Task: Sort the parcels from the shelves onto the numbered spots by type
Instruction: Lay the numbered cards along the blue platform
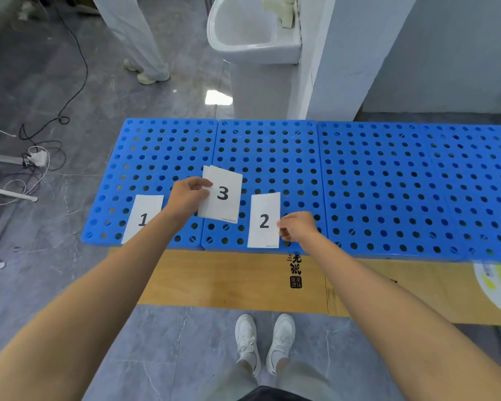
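Three numbered cards can be seen and zero parcels or shelves, so it looks like the spots are only being laid out and no sorting has been started yet.

Card 1 (145, 215) is lying flat near the front edge of the leftmost of the blue pallets (388, 183), with its lower right part hidden by the forearm. Card 2 (264, 221) is set on the middle pallet, also by the front edge, and its right edge is pinched by the right hand (297, 227), fingers curled in. Probably it's being squared up or held in place. Card 3 (224, 195) is gripped at its left edge by the left hand (187, 195), thumb on top. It's tilted, and it seems to be held just off the surface between 1 and 2 rather than put down. My guess is that it's meant to go further right, past card 2, so the order reads 1-2-3, and there's plenty of bare pallet out there.

The two hands are kept apart, one card each.

As for looks, all three are plain white paper rectangles, taller than wide, each with a big dark digit printed on it and a tiny line of print near the bottom edge. They look thin and light, so they could easily be shifted by a draught or a bumped parcel.

A flattened sheet of cardboard (229, 279) is spread on the floor in front of the pallets, a washbasin (252, 27) is fixed behind them, and cables (41, 157) are scattered off to the left.
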